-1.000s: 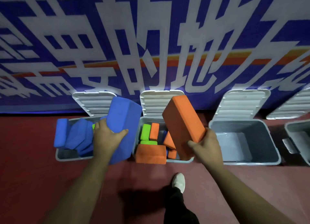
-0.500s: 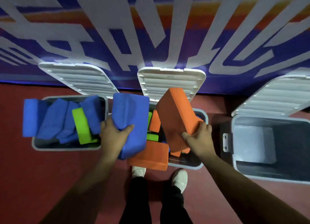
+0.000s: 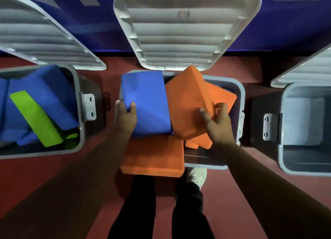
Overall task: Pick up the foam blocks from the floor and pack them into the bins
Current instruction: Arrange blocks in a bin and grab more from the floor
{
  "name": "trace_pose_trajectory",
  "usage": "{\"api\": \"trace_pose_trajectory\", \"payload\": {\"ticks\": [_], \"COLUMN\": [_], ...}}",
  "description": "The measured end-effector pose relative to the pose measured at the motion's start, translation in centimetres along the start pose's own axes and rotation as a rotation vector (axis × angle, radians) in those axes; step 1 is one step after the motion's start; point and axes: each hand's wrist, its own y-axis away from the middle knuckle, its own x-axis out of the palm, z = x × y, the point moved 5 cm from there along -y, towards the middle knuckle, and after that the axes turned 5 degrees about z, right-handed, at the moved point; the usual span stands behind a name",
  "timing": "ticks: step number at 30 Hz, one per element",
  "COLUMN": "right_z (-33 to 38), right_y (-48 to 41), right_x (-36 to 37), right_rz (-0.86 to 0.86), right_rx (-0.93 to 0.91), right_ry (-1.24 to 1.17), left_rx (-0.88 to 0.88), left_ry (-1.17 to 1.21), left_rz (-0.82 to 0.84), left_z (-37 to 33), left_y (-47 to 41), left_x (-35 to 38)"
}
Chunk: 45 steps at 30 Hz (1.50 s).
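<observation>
I look straight down into the grey middle bin [image 3: 241,95]. My left hand [image 3: 125,117] grips a large blue foam block [image 3: 146,102] by its near-left corner, over the bin's left half. My right hand [image 3: 217,122] holds a large orange foam block [image 3: 188,102] at its near-right edge, thumb on top, tilted over the bin's right half. The two blocks touch side by side. More orange blocks lie under them in the bin. Another orange block [image 3: 154,154] lies across the bin's front rim.
The left bin [image 3: 78,95] holds blue blocks [image 3: 44,88] and a green block [image 3: 35,118]. The right bin [image 3: 283,149] shows a bare grey floor. White lids [image 3: 186,29] stand open behind the bins. My legs and a white shoe [image 3: 196,176] stand on red floor.
I have stepped closer and leaned over the bins. Both hands have lowered their blocks over the middle bin, and the orange block has tipped flatter.
</observation>
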Motion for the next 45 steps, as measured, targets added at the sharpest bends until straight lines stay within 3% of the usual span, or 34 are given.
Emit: {"api": "trace_pose_trajectory", "payload": {"ticks": [2, 4, 7, 13, 18, 24, 34, 39, 45], "right_z": [-0.2, -0.4, -0.4, -0.6, 0.4, 7.6, 26.8, 34.5, 39.0], "right_y": [0.1, 0.8, 1.7, 1.4, 1.9, 5.6, 22.3, 32.3, 39.8], "right_x": [0.8, 1.5, 2.2, 3.3, 2.1, -4.7, -23.9, -31.0, -34.9], "right_rz": [-0.007, -0.037, -0.029, -0.028, -0.046, -0.044, -0.167, -0.244, -0.328], "right_rx": [-0.053, -0.074, -0.104, -0.122, -0.069, -0.076, -0.246, -0.381, -0.493], "right_ry": [0.113, 0.142, 0.115, 0.288, 0.455, 0.389, 0.325, 0.334, 0.351], "left_rx": [0.063, 0.264, 0.54, 0.515, 0.368, 0.37, 0.677, 0.744, 0.907], "left_ry": [-0.199, -0.344, -0.525, -0.753, -0.613, -0.478, -0.296, -0.258, -0.247], "left_rz": [-0.112, -0.215, -0.209, -0.048, 0.095, 0.107, -0.006, -0.059, -0.129], "left_z": [0.0, -1.3, -3.4, -2.4, -4.2, -13.0, -34.3, -39.4, -43.1], "left_y": [0.0, 0.9, 2.6, 3.5, 3.8, 8.6, 30.8, 42.2, 48.9], "left_x": [-0.2, -0.3, 1.1, 3.2, 1.4, -5.7, -22.7, -31.2, -37.3]}}
